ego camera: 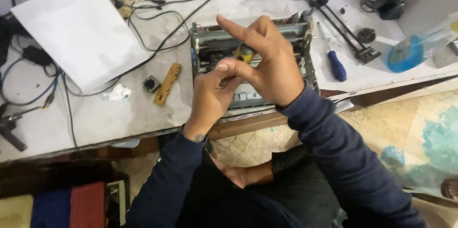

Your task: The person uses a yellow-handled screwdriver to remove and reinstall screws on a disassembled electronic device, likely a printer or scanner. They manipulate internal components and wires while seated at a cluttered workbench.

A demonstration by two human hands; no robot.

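Printer chassis point(300, 42) on table point(95, 118); paper sheet point(81, 32) left, screwdriver point(336, 65) right.

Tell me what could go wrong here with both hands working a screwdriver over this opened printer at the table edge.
The printer sits at the table's front edge, so a hard push might shift it toward the lap. The yellow-handled screwdriver is pinched between the left hand and right hand; a slip could jab fingers or exposed parts. Loose black cables lie beside the printer and could snag a sleeve.
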